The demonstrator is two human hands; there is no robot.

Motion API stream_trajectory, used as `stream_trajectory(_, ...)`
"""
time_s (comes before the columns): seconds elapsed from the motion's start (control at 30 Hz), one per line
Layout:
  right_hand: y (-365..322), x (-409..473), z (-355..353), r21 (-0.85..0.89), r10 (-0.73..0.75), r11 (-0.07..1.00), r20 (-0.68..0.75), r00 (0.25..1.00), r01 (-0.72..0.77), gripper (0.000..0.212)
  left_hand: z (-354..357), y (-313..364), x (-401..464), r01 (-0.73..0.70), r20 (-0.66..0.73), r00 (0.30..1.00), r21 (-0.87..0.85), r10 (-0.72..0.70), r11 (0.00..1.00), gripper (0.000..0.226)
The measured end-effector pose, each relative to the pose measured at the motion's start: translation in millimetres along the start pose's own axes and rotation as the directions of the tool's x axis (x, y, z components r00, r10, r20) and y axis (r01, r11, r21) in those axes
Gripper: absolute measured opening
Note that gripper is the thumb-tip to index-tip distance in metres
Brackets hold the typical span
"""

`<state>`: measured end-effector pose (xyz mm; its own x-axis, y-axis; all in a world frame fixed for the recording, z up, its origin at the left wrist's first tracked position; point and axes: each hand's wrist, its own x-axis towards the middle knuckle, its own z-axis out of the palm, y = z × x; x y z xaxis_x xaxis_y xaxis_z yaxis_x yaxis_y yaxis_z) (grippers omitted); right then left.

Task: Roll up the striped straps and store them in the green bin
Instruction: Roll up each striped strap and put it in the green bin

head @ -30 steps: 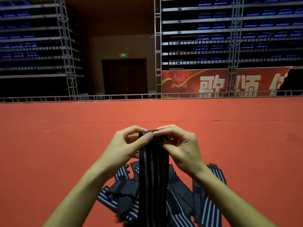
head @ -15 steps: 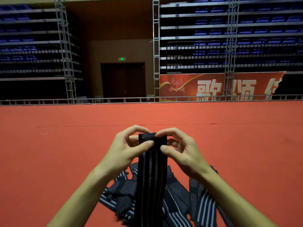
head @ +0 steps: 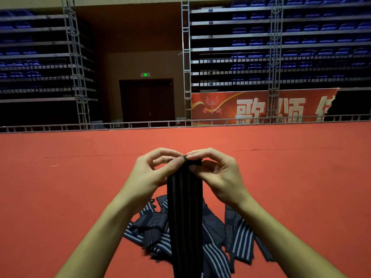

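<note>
Striped strap [head: 185, 207] hung upright in front of the person, its top end pinched from both sides and its length dropping straight down out of the bottom of the view. It was dark, with thin pale lines running along it. Left hand [head: 148, 173] gripped the top left corner, the thumb lying across the near face of the fabric and the forefinger curled over the top edge. Right hand [head: 218, 175] held the top right corner the same way, thumb on the near side and fingers [head: 197, 153] bent over the folded top edge, so that the two forefinger tips nearly met above the strap. The other fingers of both hands were curled loosely behind it.

Below and behind the held strap, a loose pile of striped straps [head: 226, 235] lay tangled on the red carpeted floor [head: 60, 197], spreading out to both sides between the forearms; some showed broad white stripes, others fine ones.

Beyond the carpet ran a low metal railing [head: 140, 124]. Behind it stood tiers of blue seats [head: 301, 39] framed by metal truss columns [head: 186, 57], a red banner with large pale characters [head: 261, 107], and a dark double door [head: 146, 100] under a small green exit sign [head: 145, 74]
</note>
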<state>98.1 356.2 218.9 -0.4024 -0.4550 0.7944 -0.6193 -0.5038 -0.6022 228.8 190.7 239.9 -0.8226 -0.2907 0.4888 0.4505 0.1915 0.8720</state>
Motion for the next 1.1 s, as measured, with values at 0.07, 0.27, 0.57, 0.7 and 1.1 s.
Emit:
stream_trajectory(0.07,-4,-2,2,-0.018,-0.013,1.000,-0.016,1.000,0.013,0.026,3,7,-4,-0.037,-0.021,0.999,0.031,0.038,0.999,0.027)
stream_trajectory(0.27,-27,-10,-3,-0.075,0.122,0.990,0.016,0.992,-0.121,0.026,10,23,-17,-0.107,-0.034,0.993,0.121,0.112,0.987,0.035)
stream_trajectory(0.57,-58,-50,-6,-0.077,0.201,0.977,0.046,0.979,-0.197,0.034,17,23,-61,-0.206,0.034,0.979,0.142,0.203,0.968,0.041)
stream_trajectory(0.7,-67,-75,5,-0.100,0.136,0.986,-0.018,0.991,-0.137,0.035,25,20,-85,-0.188,-0.016,0.982,0.104,0.190,0.977,0.064)
stream_trajectory(1.1,-95,-133,18,-0.156,0.119,0.976,-0.191,0.974,-0.150,0.042,54,11,-146,-0.193,-0.120,0.971,0.125,0.208,0.973,0.039)
